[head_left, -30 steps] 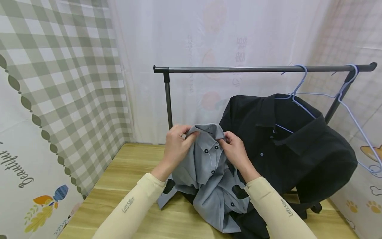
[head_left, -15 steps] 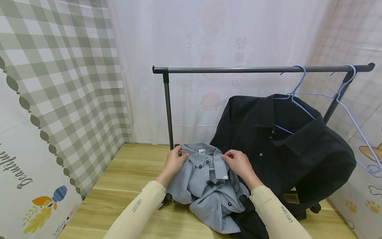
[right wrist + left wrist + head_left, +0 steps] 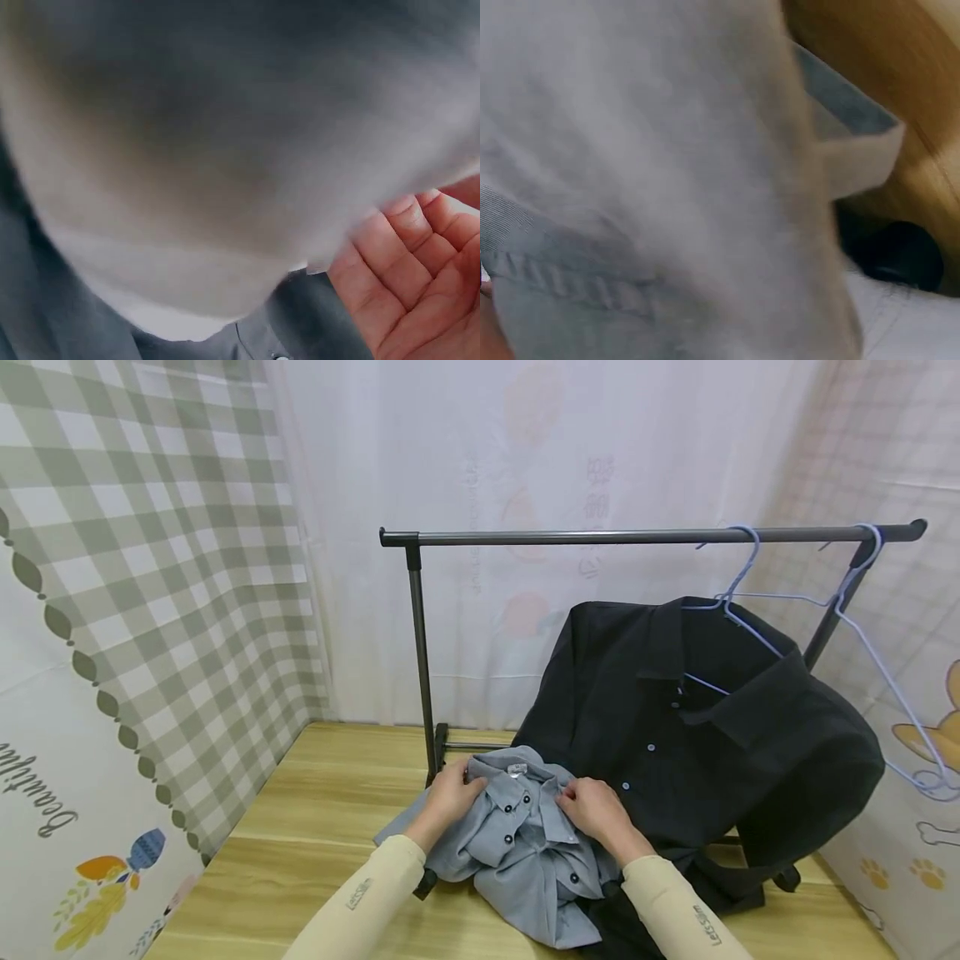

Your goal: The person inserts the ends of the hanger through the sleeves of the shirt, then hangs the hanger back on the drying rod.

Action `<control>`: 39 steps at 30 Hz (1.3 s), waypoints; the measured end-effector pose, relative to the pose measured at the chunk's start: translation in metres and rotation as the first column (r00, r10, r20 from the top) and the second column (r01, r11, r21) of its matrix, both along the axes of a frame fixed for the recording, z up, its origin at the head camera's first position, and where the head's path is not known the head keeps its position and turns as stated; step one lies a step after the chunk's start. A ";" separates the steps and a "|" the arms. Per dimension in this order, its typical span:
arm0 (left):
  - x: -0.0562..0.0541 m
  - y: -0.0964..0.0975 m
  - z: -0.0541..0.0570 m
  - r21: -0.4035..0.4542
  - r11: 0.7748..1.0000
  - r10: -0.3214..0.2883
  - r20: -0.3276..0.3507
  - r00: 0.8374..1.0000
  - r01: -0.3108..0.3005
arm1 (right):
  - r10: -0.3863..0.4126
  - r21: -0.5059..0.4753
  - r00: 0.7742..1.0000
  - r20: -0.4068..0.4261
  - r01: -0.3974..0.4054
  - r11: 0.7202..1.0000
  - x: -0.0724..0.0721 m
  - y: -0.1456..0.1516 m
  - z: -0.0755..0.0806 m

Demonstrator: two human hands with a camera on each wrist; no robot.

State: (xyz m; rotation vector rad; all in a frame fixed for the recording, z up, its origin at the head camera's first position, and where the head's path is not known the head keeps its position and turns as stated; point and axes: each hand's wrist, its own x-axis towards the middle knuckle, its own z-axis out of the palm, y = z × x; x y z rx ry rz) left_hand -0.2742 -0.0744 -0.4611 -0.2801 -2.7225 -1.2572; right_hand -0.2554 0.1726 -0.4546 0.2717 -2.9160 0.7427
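A grey button-up shirt with small dark buttons lies bunched on the wooden table, its collar raised toward the back and a white label inside the neck. At the collar's left side my left hand pinches the cloth between thumb and fingers. My right hand pinches the opposite side of the collar. Grey cloth fills most of the left wrist view, with only a sliver of hand at its lower left edge. Blurred cloth covers much of the right wrist view, beside the right hand's curled fingers.
Close behind and to the right, a black shirt hangs on a blue hanger from the dark metal rack. Another blue hanger hangs bare at the rack's right end. Wooden tabletop shows at left.
Both hands have lowered the grey shirt's collar from upright toward the table. The neck has opened wider, showing the label, and the collar's right tip has flopped forward.
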 end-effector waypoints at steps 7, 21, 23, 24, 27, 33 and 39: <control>0.007 -0.008 0.006 0.110 0.994 -0.008 0.047 0.999 0.003 | -0.010 -0.044 1.000 0.013 0.011 0.999 0.004 0.003 0.000; 0.023 -0.019 -0.010 0.202 0.979 0.024 -0.009 1.000 -0.022 | -0.004 -0.070 1.000 0.013 0.005 0.998 0.017 0.007 0.010; 0.024 -0.018 -0.011 0.218 0.975 0.042 0.004 0.999 -0.042 | -0.008 -0.076 1.000 -0.004 0.007 0.997 0.022 0.008 0.016; 0.024 -0.019 -0.011 0.218 0.975 0.049 0.009 0.999 -0.050 | -0.011 -0.080 1.000 -0.013 0.009 0.997 0.025 0.010 0.019; 0.024 -0.020 -0.010 0.207 0.976 0.062 0.021 0.998 -0.065 | -0.012 -0.083 0.998 -0.062 0.007 0.997 0.035 0.018 0.030; 0.025 -0.022 -0.009 0.183 0.981 0.058 0.026 0.998 -0.062 | -0.014 -0.049 0.981 -0.193 0.004 0.999 0.059 0.045 0.053; 0.025 -0.022 -0.011 0.167 0.985 0.054 0.007 0.999 -0.054 | -0.031 -0.016 0.895 -0.445 0.026 1.000 0.077 0.080 0.075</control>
